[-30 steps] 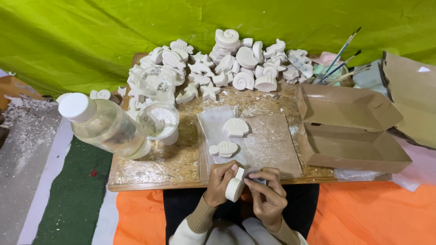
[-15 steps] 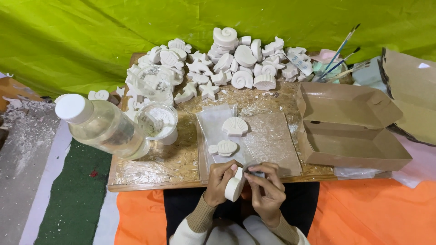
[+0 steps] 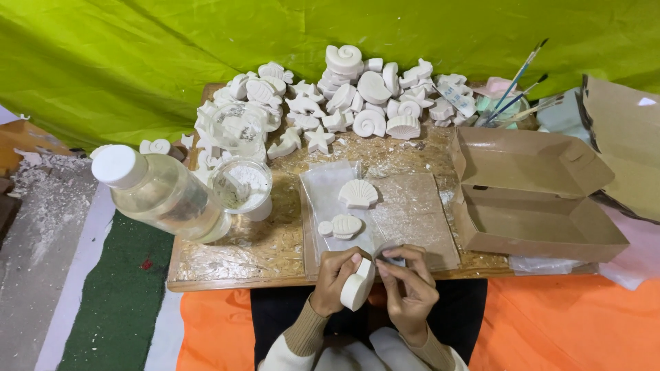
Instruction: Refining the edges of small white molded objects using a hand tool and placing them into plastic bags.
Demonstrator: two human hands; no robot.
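In the head view, the left hand (image 3: 335, 278) pinches a white plaster piece (image 3: 357, 284) just above the near edge of the desk (image 3: 227, 254). The right hand (image 3: 407, 285) presses a small grey scrap (image 3: 390, 255) on it. An open brown cardboard box (image 3: 536, 199) stands at right, and a clear bottle with a white cap (image 3: 155, 189) lies at left.

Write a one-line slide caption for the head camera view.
Left hand holds a white plaster piece; right hand works its edge, beside an open cardboard box.
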